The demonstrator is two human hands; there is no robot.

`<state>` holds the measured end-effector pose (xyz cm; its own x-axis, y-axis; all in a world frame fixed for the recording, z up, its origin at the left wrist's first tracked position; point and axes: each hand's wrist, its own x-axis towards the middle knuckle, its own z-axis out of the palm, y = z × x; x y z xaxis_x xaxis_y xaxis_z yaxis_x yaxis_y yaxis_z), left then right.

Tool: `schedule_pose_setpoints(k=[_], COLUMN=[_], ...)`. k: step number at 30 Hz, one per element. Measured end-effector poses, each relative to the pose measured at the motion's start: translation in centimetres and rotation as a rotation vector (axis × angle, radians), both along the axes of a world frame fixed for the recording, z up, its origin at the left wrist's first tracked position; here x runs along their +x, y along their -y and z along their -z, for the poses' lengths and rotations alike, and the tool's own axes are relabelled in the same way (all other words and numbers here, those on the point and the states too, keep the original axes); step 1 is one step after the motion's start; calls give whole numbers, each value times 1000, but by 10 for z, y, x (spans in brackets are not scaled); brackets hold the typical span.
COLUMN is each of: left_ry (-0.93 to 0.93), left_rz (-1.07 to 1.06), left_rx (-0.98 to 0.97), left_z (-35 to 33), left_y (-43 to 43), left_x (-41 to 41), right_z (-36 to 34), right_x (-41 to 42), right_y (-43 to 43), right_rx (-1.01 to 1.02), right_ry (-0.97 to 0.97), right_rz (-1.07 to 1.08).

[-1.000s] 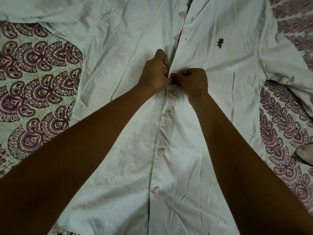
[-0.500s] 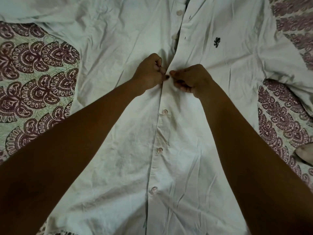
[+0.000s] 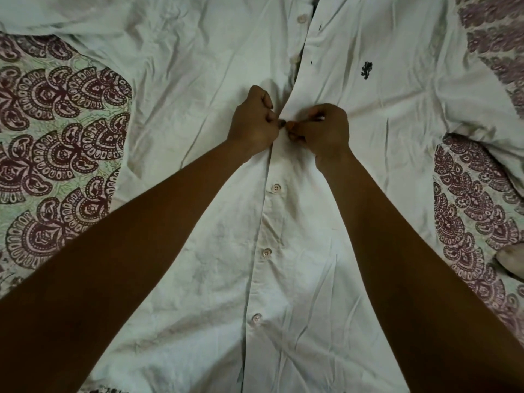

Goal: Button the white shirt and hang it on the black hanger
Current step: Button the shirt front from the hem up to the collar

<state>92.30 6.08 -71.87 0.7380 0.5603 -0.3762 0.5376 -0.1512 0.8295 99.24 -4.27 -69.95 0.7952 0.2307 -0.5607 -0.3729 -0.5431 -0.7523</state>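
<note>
Head view: the white shirt point(image 3: 198, 80) lies flat across a patterned bedspread point(image 3: 56, 123). The left hand point(image 3: 252, 120) and right hand point(image 3: 323, 131) both pinch the placket point(image 3: 279, 157) just above centre, seemingly mid-button. Fastened buttons point(image 3: 266, 253) run toward 6 o'clock and undone buttons point(image 3: 302, 18) toward 12. The next move calls for easing the hidden button through its hole. No hanger or container shows.

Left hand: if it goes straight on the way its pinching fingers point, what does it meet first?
Probably the right hand: the left hand pinches the shirt at the front opening, and its fingertips point across at the right hand's fingertips, almost touching them.
</note>
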Motion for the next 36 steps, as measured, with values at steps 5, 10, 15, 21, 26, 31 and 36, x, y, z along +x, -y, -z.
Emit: schedule_pose_setpoints(k=[5,10,15,21,26,31,36], left_ry=[-55,-49,-147,-296,-424,-68,87], left_rz=[10,101,443,380,35,11,-1], left_rx=[72,423,950,967,858,870,463], left_z=[-3,-10,20,25,24,4,-10], left_y=[0,6,-9,-36,-68,-46,-22], left_x=[5,-1,-29,-38,-36,7,70], right_z=[-5,-8,2,14,7,-6,-2], right_x=[4,8,4,4,32,41,52], right_y=[0,0,3,17,25,-14,-49], right_rx=[77,-74,-127,-250,-387,-193,-355], right_ry=[-169,-16,147,480,483,640,525], right_rz=[66,-79,-84,-95,-158,-146,-204])
